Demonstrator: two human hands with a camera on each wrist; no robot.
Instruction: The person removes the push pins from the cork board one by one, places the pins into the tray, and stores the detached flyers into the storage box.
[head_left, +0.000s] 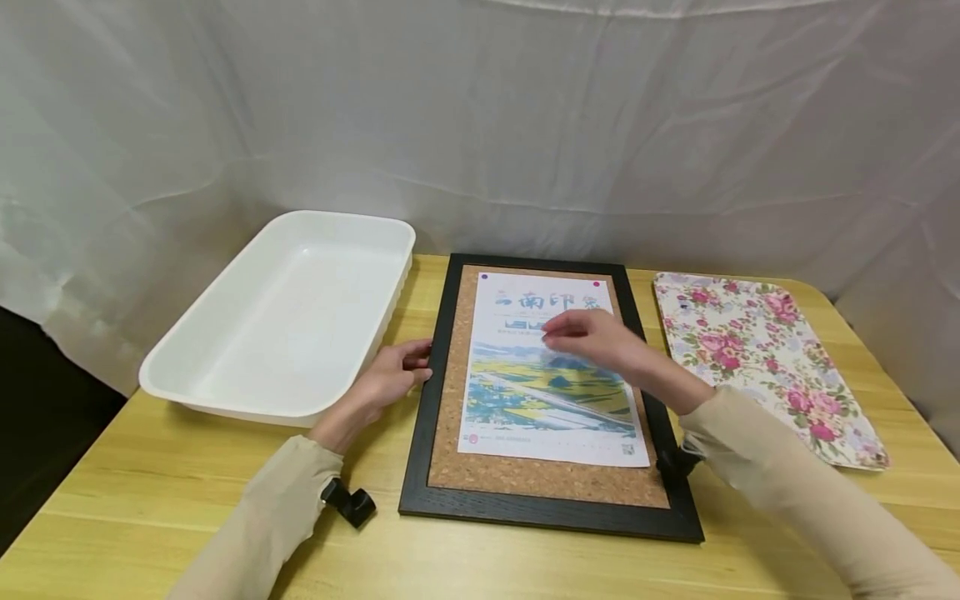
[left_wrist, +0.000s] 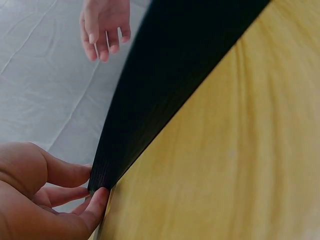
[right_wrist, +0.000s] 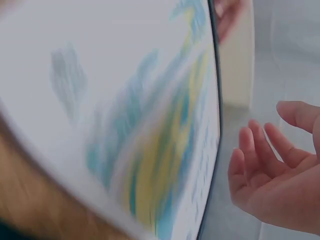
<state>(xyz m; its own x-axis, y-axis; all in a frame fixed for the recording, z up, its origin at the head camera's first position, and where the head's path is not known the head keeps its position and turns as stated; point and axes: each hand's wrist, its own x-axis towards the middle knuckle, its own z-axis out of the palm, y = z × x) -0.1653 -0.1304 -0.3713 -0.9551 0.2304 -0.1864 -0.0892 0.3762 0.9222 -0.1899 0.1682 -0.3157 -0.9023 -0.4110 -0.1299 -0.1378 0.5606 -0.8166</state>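
A black-framed cork board (head_left: 551,477) lies on the table, with a printed landscape poster (head_left: 525,396) on it. A purple pin (head_left: 484,276) sits at the poster's upper left corner and a pink pin (head_left: 596,283) at its upper right. My left hand (head_left: 390,377) holds the board's left edge; in the left wrist view, thumb and fingers bear on the black frame (left_wrist: 150,95). Over the poster's middle hovers my right hand (head_left: 600,340), its fingers loosely bent. The right wrist view shows nothing in that hand (right_wrist: 280,175), apart from the blurred poster (right_wrist: 155,150).
Left of the board stands a deep white tray (head_left: 168,367). A flowered tray (head_left: 765,367) lies to the right, bearing a small dark speck near its upper left corner. Pale cloth (head_left: 525,125) hangs behind the wooden table (head_left: 150,500).
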